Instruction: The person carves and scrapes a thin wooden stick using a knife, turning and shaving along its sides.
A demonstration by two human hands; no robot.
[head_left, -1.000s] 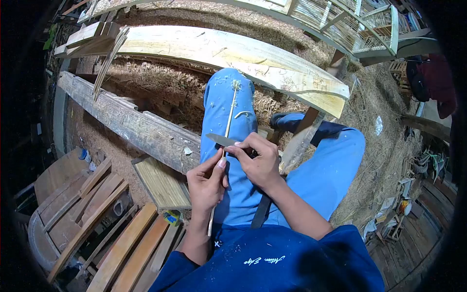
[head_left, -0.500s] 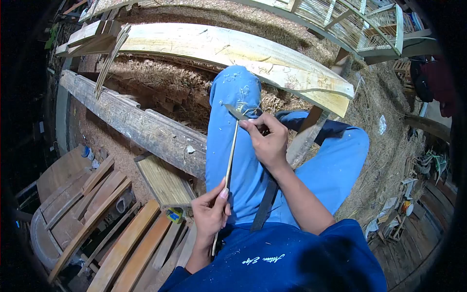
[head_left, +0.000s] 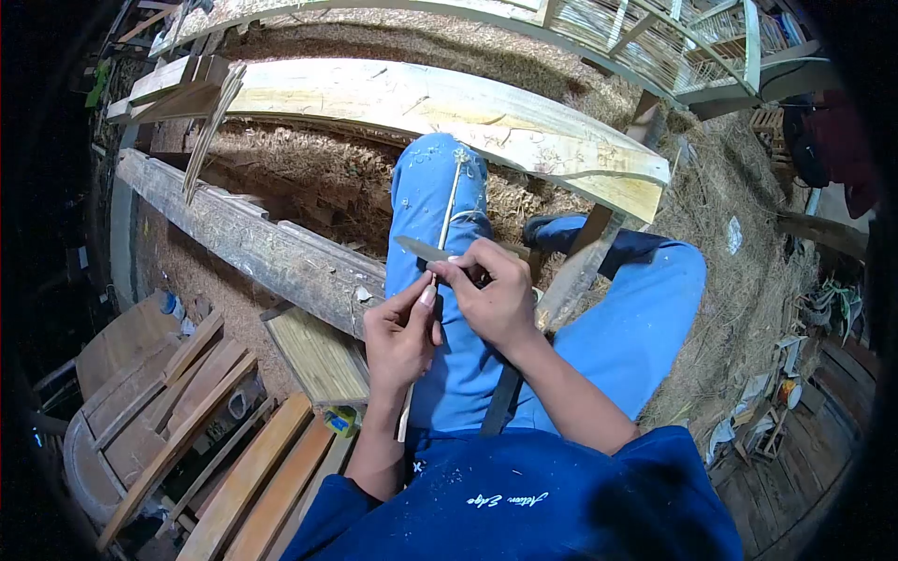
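Head view. Left hand (head_left: 400,341), centre of frame, pinches a thin wooden strip (head_left: 450,210) between thumb and fingers. Right hand (head_left: 496,294), just beside it on the right, fingers curled around a knife (head_left: 419,249); handle hidden in the grip, blade pointing left and lying across the strip close to the left fingertips. Strip runs over the blue trousers (head_left: 421,201), upper tip by the knee with curled shavings (head_left: 459,154) on it, lower end beside the left forearm. Pale plank (head_left: 355,84) spans the upper frame, shavings scattered toward its right end. Weathered grey beam (head_left: 253,234) slants through left of centre. Bundle of split strips (head_left: 213,131) leans at upper left, near the beam. Loose boards (head_left: 278,486), lower left.
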